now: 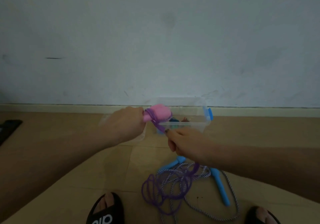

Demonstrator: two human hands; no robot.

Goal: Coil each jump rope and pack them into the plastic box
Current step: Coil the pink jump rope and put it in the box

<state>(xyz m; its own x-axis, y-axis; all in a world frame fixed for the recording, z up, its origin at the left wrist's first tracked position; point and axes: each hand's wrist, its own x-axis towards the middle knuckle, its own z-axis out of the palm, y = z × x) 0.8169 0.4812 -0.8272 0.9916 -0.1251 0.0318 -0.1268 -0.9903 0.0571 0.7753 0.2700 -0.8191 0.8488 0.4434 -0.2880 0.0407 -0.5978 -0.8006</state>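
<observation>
My left hand (125, 125) grips the pink handles (158, 113) of a purple jump rope, with turns of the cord wound around them. My right hand (186, 143) pinches the purple cord (160, 127) just below the handles. The rest of that purple rope (166, 187) hangs under my right wrist and lies in loose loops on the floor. A second rope with blue handles (220, 186) and a striped cord (232, 201) lies tangled with it. The clear plastic box (207, 119) with blue latches stands by the wall behind my hands, with dark items inside.
The floor is tan tile, and a pale wall with a skirting board (69, 107) rises close behind the box. My feet in black slippers (105, 210) stand at the bottom edge. A dark object (8, 128) lies at the far left.
</observation>
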